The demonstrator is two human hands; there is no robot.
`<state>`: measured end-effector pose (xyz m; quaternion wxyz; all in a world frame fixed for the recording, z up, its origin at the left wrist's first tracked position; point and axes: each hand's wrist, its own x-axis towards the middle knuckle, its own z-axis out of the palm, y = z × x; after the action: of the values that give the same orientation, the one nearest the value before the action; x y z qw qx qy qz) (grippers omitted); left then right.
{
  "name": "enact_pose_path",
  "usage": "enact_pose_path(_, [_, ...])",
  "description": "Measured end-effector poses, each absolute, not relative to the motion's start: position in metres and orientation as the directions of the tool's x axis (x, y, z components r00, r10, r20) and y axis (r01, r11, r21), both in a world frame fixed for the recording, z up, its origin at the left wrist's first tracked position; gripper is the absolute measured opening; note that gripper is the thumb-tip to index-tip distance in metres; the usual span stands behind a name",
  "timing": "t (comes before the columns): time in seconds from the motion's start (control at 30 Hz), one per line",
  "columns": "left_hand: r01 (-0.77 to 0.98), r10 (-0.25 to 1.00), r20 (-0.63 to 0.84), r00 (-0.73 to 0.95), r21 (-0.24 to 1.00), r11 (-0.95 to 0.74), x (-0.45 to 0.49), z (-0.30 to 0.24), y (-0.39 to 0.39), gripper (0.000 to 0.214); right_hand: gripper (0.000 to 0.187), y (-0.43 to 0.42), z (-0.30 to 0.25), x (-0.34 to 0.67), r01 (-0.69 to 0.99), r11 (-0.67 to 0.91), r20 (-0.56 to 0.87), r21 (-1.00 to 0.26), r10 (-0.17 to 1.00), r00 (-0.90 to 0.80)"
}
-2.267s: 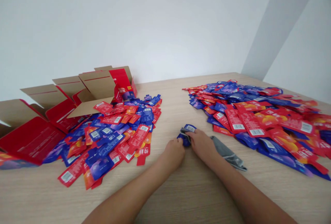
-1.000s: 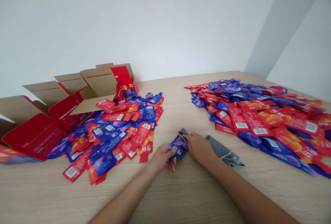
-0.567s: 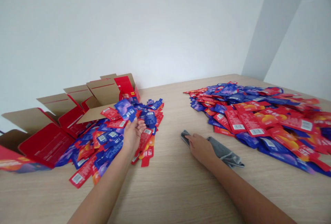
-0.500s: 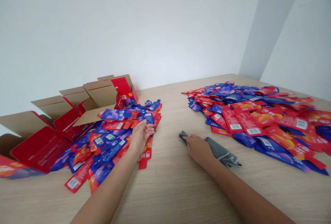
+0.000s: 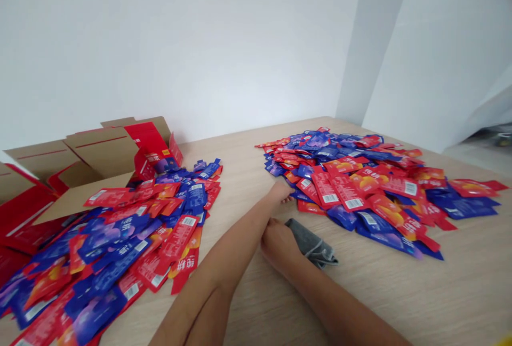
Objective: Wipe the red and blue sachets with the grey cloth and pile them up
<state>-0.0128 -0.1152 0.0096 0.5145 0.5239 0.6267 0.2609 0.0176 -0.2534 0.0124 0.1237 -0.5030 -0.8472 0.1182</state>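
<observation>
Left hand (image 5: 280, 191) is reaching the near-left edge of the right packet pile (image 5: 360, 186); its fingertips are being hidden, so its opening cannot be told. Right hand (image 5: 278, 242), partly being covered by the left forearm (image 5: 240, 244), is resting on the grey cloth (image 5: 314, 243), grip unclear. Cloth is lying mid-worktop (image 5: 400, 292), its long axis pointing toward the near-right corner.

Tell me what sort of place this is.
Probably a packing or sorting workroom: two heaps of glossy red and blue sachets on a light wooden table, open red-lined cardboard boxes, bare white walls.
</observation>
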Motion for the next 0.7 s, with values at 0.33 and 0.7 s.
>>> enact_pose_path(0.33, [0.282,0.928,-0.355,-0.112,0.884,0.372,-0.108,0.018,-0.166,0.024,0.036,-0.258,0.016,0.021,0.773,0.51,0.154,-0.377,0.857,-0.491])
enact_pose_path(0.7, [0.597,0.954,-0.246,-0.172,0.744,0.299,-0.176,0.015,-0.302,0.028,0.033,-0.256,0.014,0.02,0.635,0.566,0.447,-0.525,0.819,-0.359])
